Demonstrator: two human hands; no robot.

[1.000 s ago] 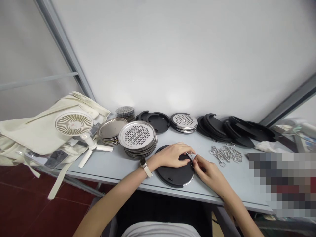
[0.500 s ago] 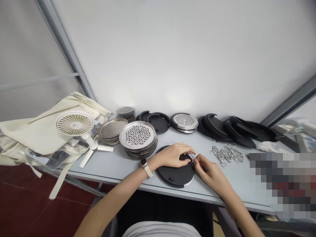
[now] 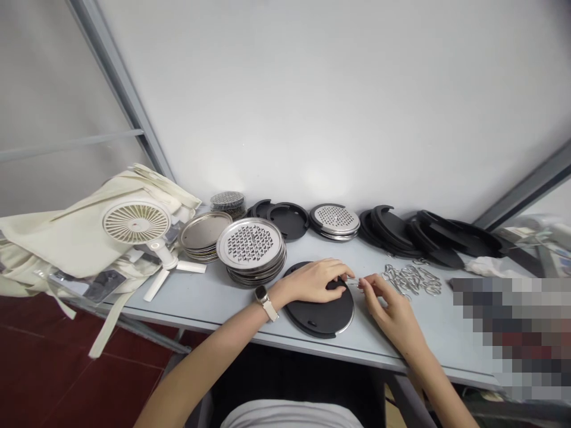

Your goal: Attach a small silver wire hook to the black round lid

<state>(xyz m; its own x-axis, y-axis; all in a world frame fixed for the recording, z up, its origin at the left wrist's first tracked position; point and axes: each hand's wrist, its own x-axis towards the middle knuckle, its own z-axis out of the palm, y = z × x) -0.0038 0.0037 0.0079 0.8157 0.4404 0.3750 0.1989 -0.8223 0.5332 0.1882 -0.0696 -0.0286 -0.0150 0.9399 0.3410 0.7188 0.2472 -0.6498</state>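
Observation:
A black round disc (image 3: 321, 312) with a metal rim showing at its lower right lies on the table near the front edge. My left hand (image 3: 319, 280) rests over its upper part, with thumb and fingers curled in at the disc's right edge. Just right of the disc, my right hand (image 3: 386, 300) pinches a thin metal wire clip (image 3: 355, 282), which reaches toward my left fingertips. The fingers partly hide the clip, and I cannot tell whether it is joined to the disc. Beyond my right hand lies a pile of similar wire clips (image 3: 413, 278).
Left of the disc stand stacks of metal grater plates (image 3: 250, 244) and plain metal discs (image 3: 205, 230). Black round holders (image 3: 392, 229) line the wall, one stack topped by a perforated plate (image 3: 335, 218). A white fan (image 3: 136, 223) and cream bag (image 3: 84, 232) occupy the left.
My right hand has moved slightly right and up, away from the disc's edge, drawing the clip out with it. The left hand stays almost in place on the disc.

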